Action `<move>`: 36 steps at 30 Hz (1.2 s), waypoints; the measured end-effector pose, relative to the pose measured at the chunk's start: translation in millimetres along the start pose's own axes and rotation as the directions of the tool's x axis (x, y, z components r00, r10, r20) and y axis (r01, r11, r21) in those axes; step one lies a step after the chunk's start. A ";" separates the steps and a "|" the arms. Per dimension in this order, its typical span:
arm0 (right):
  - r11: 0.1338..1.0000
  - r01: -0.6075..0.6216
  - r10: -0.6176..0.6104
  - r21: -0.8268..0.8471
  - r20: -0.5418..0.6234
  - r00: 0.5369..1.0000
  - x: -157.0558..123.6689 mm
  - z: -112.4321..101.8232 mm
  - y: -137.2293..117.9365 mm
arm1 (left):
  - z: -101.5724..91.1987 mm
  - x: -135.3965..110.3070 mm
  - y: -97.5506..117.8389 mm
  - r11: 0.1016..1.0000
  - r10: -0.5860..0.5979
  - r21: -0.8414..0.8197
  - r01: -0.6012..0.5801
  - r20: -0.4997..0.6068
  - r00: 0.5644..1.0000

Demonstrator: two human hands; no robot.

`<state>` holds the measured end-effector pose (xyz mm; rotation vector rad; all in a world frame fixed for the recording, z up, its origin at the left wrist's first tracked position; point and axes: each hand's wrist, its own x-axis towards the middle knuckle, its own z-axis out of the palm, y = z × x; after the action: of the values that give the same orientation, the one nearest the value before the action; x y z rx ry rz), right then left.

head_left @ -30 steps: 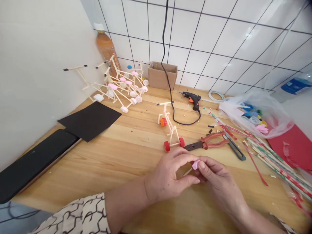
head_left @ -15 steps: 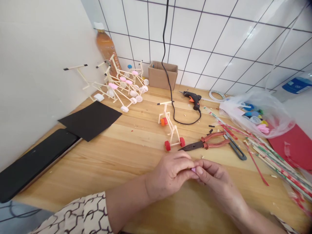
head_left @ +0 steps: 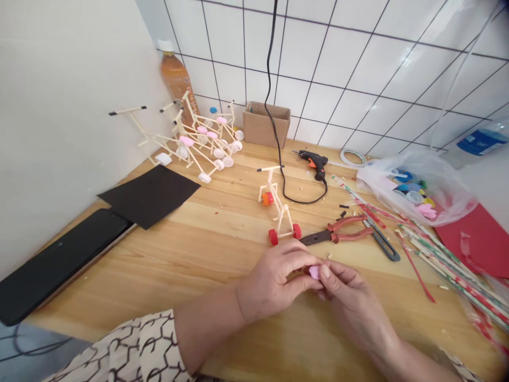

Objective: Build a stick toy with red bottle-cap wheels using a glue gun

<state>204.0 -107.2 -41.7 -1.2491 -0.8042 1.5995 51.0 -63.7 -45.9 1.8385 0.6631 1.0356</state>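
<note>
We log a small pink plastic piece [head_left: 314, 272] pinched between the fingertips of both hands, held just above the wooden tabletop [head_left: 191, 239]; its exact shape is hidden by the fingers. The left hand [head_left: 276, 281] closes on it from one side, and the right hand [head_left: 353, 302] presses in from the other, thumb on top. The two hands are together, fingers nearly meeting around the piece.

Just ahead of the hands we see a stick-built model with red wheels [head_left: 280, 212] standing on its wheels, beside red-handled needle-nose pliers [head_left: 338, 235]. Right of these lie a black-handled craft knife [head_left: 383, 246] and a spread of striped paper straws [head_left: 449, 270], partly on a red card sheet [head_left: 473, 239]. Farther up sit a hot glue gun [head_left: 312, 160] with its black cord [head_left: 278, 143], and a clear plastic bag of bottle caps [head_left: 417, 185]. To the left we note a cluster of similar stick models with pink and white wheels [head_left: 199, 143], a black card sheet [head_left: 149, 195] and a cardboard box [head_left: 266, 124] against the tiles
</note>
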 end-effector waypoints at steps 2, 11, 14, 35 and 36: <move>1.000 -0.017 0.017 0.024 0.001 1.000 -0.2 -2.2 -0.8 | -0.3 0.4 0.6 0.997 -0.046 -0.060 0.045 -0.011 0.999; 0.996 -0.087 0.086 0.001 0.054 0.995 -3.3 -2.6 -4.7 | 1.6 1.5 1.0 0.970 -0.130 -0.205 0.132 0.026 0.991; 0.996 -0.088 0.088 0.009 0.038 0.995 -4.6 -0.7 -1.2 | 2.7 -0.1 -1.0 0.970 -0.069 -0.228 0.080 0.057 0.996; 0.998 -0.059 0.059 0.002 0.023 0.998 -1.5 -2.4 -4.5 | 1.7 2.7 -0.4 0.974 -0.127 -0.185 0.134 0.046 0.991; 0.998 -0.057 0.057 -0.009 0.017 0.998 -1.7 -2.1 -3.9 | 2.5 1.6 -0.8 0.979 -0.112 -0.169 0.118 0.041 0.993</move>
<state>207.2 -107.5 -38.2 -1.2759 -0.7930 1.6567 54.0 -63.1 -46.6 1.6454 0.6341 0.9551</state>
